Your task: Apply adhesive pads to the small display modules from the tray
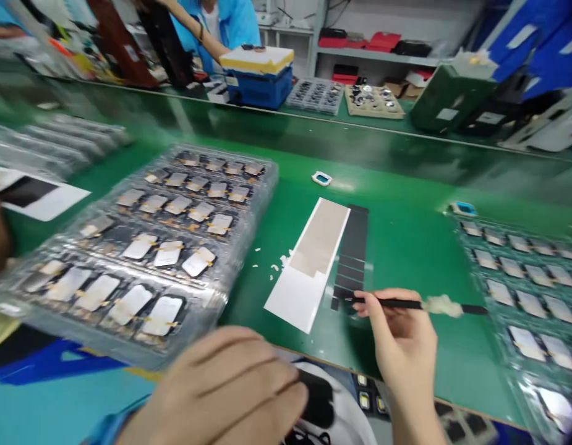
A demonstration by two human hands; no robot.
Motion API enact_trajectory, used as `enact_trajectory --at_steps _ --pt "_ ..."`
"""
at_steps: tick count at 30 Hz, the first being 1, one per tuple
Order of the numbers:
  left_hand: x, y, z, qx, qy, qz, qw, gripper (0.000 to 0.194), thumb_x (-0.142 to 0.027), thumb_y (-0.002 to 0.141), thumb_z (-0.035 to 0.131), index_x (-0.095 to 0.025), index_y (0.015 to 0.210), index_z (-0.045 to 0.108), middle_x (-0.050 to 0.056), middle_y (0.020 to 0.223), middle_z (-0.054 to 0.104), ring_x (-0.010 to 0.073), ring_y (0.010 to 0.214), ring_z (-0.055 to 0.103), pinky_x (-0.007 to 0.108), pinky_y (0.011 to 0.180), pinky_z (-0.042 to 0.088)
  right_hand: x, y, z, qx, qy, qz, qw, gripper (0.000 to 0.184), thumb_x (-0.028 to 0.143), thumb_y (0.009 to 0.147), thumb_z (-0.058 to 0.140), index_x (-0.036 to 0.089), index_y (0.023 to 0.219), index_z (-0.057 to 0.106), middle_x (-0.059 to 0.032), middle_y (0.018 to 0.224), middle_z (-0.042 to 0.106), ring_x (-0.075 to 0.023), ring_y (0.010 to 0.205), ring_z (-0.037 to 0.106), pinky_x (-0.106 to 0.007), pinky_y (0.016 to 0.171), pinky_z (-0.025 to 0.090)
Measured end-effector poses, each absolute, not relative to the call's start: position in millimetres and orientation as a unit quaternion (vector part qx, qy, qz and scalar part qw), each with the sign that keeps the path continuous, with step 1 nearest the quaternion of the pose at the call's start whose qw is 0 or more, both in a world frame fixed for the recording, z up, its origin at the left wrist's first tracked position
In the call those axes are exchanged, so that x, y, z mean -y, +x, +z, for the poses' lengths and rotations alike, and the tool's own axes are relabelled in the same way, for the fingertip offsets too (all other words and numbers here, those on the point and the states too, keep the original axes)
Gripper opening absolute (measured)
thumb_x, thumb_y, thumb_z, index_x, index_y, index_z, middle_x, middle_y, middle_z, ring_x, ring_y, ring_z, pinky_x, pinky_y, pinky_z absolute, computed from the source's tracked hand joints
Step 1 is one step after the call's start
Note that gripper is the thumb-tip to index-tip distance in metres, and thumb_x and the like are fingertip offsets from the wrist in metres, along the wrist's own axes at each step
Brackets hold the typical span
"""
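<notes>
My left hand [221, 389] is in the foreground, its fingers closed round a black rounded-rectangular part [317, 398] that sticks out past the fingertips. In my right hand [401, 334] are slim black tweezers [406, 303] with a whitish wad wrapped round the shaft. Their tip touches the lower end of a dark strip [353, 247] divided into small pieces. Left of that strip lies a white backing sheet [308, 259], its upper part greyish. White scraps [279, 266] are scattered beside the sheet.
A clear tray [234, 272] of small screen parts stands left; another tray [490, 296] stands right. Small frames [321, 178] lie behind. A white round bin [355, 408] sits below the table edge. A person in blue [239, 25] is across the bench.
</notes>
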State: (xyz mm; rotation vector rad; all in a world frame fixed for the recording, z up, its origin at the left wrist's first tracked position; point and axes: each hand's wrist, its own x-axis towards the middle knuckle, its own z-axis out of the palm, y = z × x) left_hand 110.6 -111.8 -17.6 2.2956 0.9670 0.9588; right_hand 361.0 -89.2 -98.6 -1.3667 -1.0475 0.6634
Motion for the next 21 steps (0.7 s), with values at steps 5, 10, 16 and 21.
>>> enact_trajectory --at_steps 5,10,16,21 --pt "90.2 178.8 -62.2 -0.267 0.884 0.328 0.2 0.018 -0.016 0.103 0.048 -0.018 0.098 0.065 0.004 0.097 0.079 0.0198 0.091 0.073 0.037 0.082 0.059 90.4 365.5 -106.5 0.47 -0.587 0.328 0.572 0.017 0.03 0.088 0.072 0.017 0.09 0.06 -0.0024 0.083 0.07 -0.0144 0.064 0.075 -0.024 0.06 0.064" --pt "68.1 185.2 -85.9 -0.276 0.888 0.288 0.228 0.009 -0.016 0.102 0.053 -0.016 0.102 0.062 0.006 0.106 0.075 0.023 0.106 0.069 0.04 0.089 0.055 89.7 363.5 -111.9 0.471 -0.598 0.342 0.552 0.014 0.031 0.09 0.069 0.02 0.092 0.06 -0.0029 0.085 0.069 -0.0162 0.068 0.076 -0.026 0.062 0.064" --pt "63.4 182.8 -96.0 -0.304 0.872 0.282 0.26 0.004 -0.016 0.099 0.057 -0.017 0.099 0.061 0.005 0.106 0.074 0.0237 0.104 0.067 0.04 0.087 0.054 91.9 364.5 -110.2 0.468 -0.601 0.362 0.537 0.012 0.03 0.091 0.069 0.022 0.092 0.061 -0.0033 0.086 0.071 -0.0159 0.072 0.077 -0.024 0.066 0.064" --pt "62.5 184.2 -96.1 -0.302 0.871 0.286 0.26 0.005 -0.014 0.1 0.055 -0.017 0.098 0.06 0.005 0.103 0.074 0.0233 0.104 0.067 0.038 0.087 0.052 92.0 364.1 -109.9 0.45 -0.605 0.372 0.542 0.012 0.029 0.091 0.069 0.022 0.093 0.059 -0.0028 0.087 0.072 -0.0149 0.071 0.077 -0.022 0.066 0.064"
